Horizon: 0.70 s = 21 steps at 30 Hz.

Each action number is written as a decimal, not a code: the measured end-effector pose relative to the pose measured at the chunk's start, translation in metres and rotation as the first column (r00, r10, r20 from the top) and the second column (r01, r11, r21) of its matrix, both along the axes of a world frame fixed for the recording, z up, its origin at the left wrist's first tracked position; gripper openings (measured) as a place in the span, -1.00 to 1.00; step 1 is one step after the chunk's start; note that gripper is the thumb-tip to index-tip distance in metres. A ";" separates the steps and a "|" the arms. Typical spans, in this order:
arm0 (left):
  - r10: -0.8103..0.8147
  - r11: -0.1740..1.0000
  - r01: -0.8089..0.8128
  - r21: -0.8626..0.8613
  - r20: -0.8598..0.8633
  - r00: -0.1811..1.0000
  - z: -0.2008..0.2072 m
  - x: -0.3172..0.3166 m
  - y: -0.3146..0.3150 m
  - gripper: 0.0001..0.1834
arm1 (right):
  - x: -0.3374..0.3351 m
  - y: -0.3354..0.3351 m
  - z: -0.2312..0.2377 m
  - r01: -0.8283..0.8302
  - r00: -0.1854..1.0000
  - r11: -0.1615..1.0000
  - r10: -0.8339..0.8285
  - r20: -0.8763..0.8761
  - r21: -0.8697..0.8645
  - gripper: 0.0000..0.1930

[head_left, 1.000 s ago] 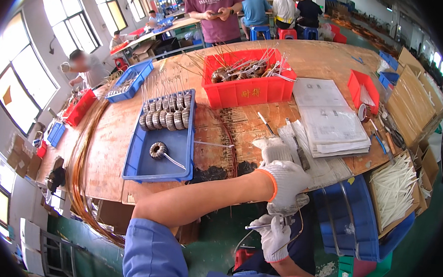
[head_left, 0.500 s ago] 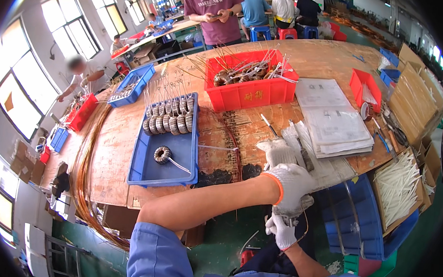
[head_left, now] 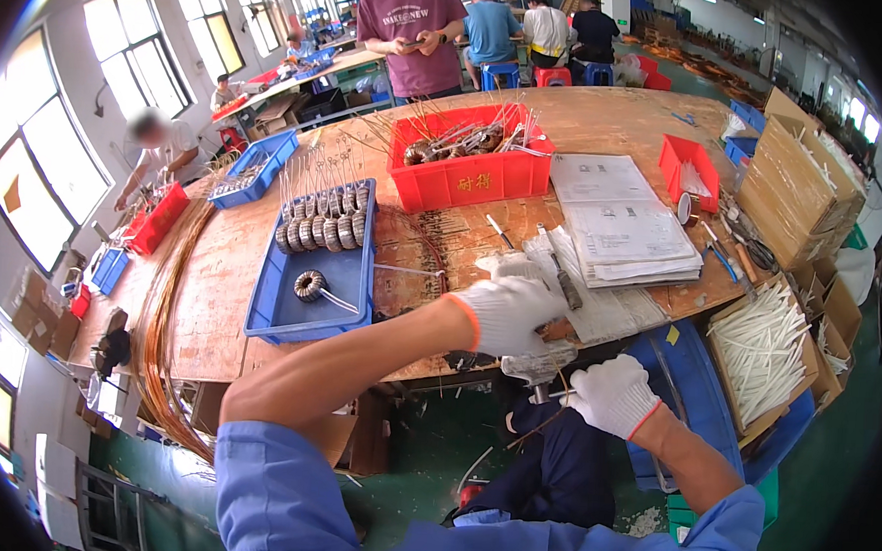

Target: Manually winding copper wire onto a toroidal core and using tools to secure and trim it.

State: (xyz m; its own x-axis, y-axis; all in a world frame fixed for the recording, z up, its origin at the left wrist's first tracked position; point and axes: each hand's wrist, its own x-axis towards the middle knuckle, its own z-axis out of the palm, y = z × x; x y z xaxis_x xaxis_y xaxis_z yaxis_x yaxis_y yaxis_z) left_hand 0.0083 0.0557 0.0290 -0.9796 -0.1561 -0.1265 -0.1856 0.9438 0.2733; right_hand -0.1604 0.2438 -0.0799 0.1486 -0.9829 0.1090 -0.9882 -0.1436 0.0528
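A grey metal vise [head_left: 540,365] is fixed at the front edge of the wooden bench. My left hand [head_left: 511,314], in a white glove with an orange cuff, curls over the top of the vise; its fingertips and whatever they grip are hidden. Lower right of the jaws, my right hand [head_left: 616,396], gloved in white with a red cuff, closes on the thin bar handle of the vise. A brown wire [head_left: 541,426] loops down beside the vise screw. In a blue tray [head_left: 255,318] to the left, one wound ring coil [head_left: 310,286] lies apart from several standing in rows.
Behind is a red bin [head_left: 471,185] of wound coils. Printed sheets [head_left: 623,225] and a dark-handled tool [head_left: 564,282] lie right of my left hand. A box of white sleeves [head_left: 764,352] stands at right. Long copper wires [head_left: 165,311] hang over the left edge. A person stands across the bench.
My right hand has moved up and to the right, from below the vise to beside it. My left hand has shifted left in view as the whole picture moved.
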 end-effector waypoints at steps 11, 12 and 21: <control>0.391 0.919 -0.286 0.272 -0.538 0.746 0.021 0.084 0.046 -0.52 | 0.051 0.013 0.077 0.092 0.608 0.872 0.333 0.721 -0.480 -0.32; 0.368 0.930 -0.268 0.253 -0.580 0.727 0.010 0.084 0.050 -0.51 | 0.058 0.014 0.082 0.074 0.555 0.853 0.395 0.732 -0.517 -0.33; 0.361 0.926 -0.336 0.171 -0.653 0.665 0.017 0.108 0.102 -0.50 | 0.067 0.034 0.084 -0.174 0.484 0.683 0.687 0.542 -0.710 -0.65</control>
